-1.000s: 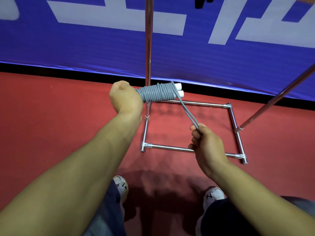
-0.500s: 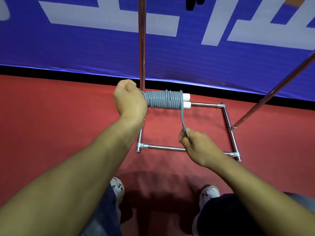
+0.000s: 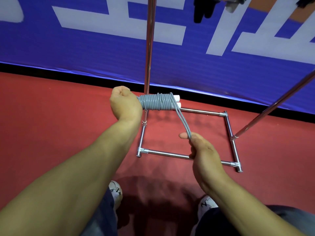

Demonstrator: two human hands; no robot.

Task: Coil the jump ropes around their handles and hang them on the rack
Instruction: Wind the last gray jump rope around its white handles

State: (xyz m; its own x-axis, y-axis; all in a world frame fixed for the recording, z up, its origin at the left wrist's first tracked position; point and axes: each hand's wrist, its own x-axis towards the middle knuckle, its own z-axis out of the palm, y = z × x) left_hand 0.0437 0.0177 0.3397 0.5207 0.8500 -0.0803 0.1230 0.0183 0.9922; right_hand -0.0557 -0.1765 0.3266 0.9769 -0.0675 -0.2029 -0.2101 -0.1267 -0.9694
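Note:
A grey jump rope (image 3: 157, 101) is wound in many turns around its two white handles (image 3: 177, 101), which lie side by side and point right. My left hand (image 3: 125, 103) grips the left end of the handles in a fist. A doubled strand of rope (image 3: 183, 120) runs down and right from the coil to my right hand (image 3: 198, 147), which pinches it between thumb and fingers. The metal rack (image 3: 150, 48) stands just behind the coil; its square base frame (image 3: 228, 126) lies on the red floor below my hands.
A slanted rack pole (image 3: 276, 106) rises at the right. A blue banner with white lettering (image 3: 187, 70) backs the rack. Dark items (image 3: 202, 7) hang at the top edge. My two shoes (image 3: 115, 191) stand on the floor below.
My right hand has carried the doubled strand from under the coil out to the right and lower, and one more turn lies at the handles' right end. My left hand keeps its grip.

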